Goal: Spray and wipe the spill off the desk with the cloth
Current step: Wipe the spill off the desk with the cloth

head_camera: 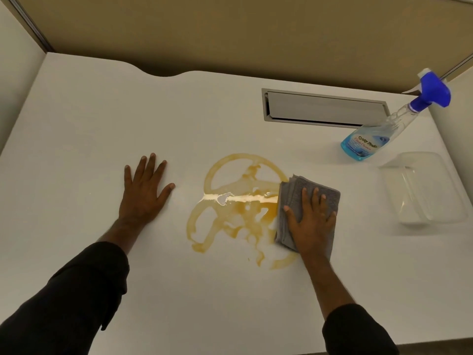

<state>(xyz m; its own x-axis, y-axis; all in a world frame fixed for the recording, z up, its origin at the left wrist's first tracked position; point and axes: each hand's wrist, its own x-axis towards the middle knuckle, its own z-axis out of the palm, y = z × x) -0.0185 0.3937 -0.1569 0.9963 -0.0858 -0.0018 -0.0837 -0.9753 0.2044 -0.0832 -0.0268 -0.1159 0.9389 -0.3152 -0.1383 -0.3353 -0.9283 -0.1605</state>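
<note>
An amber spill (238,211) spreads in rings and streaks across the middle of the white desk (102,129). A folded grey cloth (325,193) lies flat at the spill's right edge, and my right hand (311,221) presses down on it with fingers spread. To the left of the spill, apart from it, my left hand (144,190) rests flat on the bare desk and holds nothing. A clear spray bottle (378,131) with blue liquid and a blue trigger head stands at the back right, away from both hands.
A clear plastic container (425,190) sits at the right edge of the desk. A rectangular cable hatch (322,108) is set into the desk behind the spill. Beige partition walls close off the back and sides.
</note>
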